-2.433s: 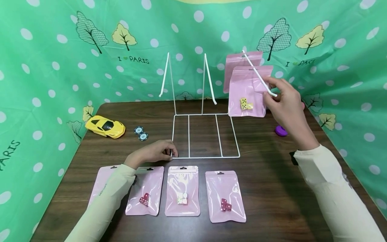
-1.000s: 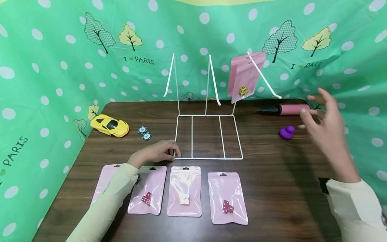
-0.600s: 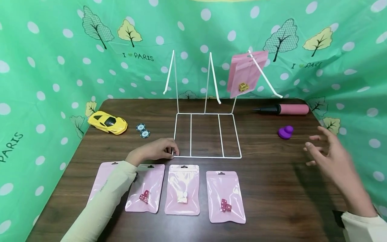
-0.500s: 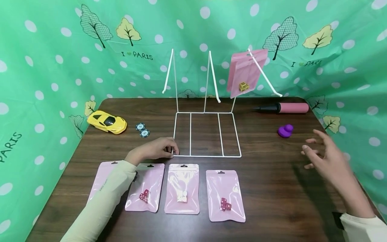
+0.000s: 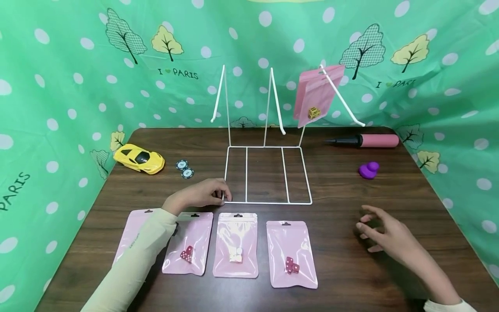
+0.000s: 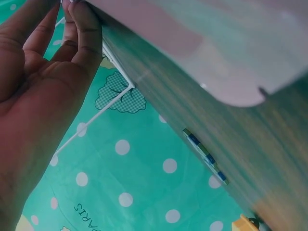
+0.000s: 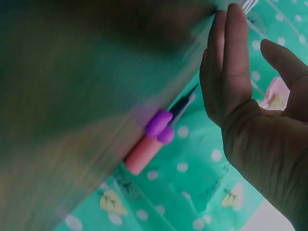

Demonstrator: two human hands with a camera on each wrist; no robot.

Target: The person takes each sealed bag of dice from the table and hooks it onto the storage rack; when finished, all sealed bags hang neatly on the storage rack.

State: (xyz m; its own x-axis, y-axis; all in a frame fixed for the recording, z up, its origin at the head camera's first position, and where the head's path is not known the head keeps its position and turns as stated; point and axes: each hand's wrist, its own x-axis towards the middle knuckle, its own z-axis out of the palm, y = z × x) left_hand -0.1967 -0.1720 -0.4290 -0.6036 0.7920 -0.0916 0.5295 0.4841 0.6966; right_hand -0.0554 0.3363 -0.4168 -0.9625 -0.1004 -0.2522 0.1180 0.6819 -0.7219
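Observation:
My left hand (image 5: 200, 193) grips the front left corner of a white wire display rack (image 5: 267, 203) with curled fingers. In the left wrist view its fingertips meet at the top edge. On the rack's right hook hang pink zip bags (image 5: 321, 91), the front one with yellow dice. My right hand (image 5: 393, 236) hovers over the right side of the table, fingers loosely bent, holding nothing. Pink bags lie in a row in front: one with red dice (image 5: 291, 277), one with white dice (image 5: 235, 234), another with red dice (image 5: 195, 232), and a leftmost bag (image 5: 132, 225) partly under my left sleeve.
A yellow toy car (image 5: 139, 159) and two poker chips (image 5: 185, 169) are at the left. To the right stand a purple duck-shaped toy (image 5: 368, 170) and a pink-and-black hand pump (image 5: 378, 140). The rack's left hook (image 5: 218, 95) and middle hook (image 5: 276, 99) carry no bags.
My right hand has let go of the yellow-dice bag, which now hangs farther back on the right hook. That hand has come down toward the front right. The left hand stays on the rack.

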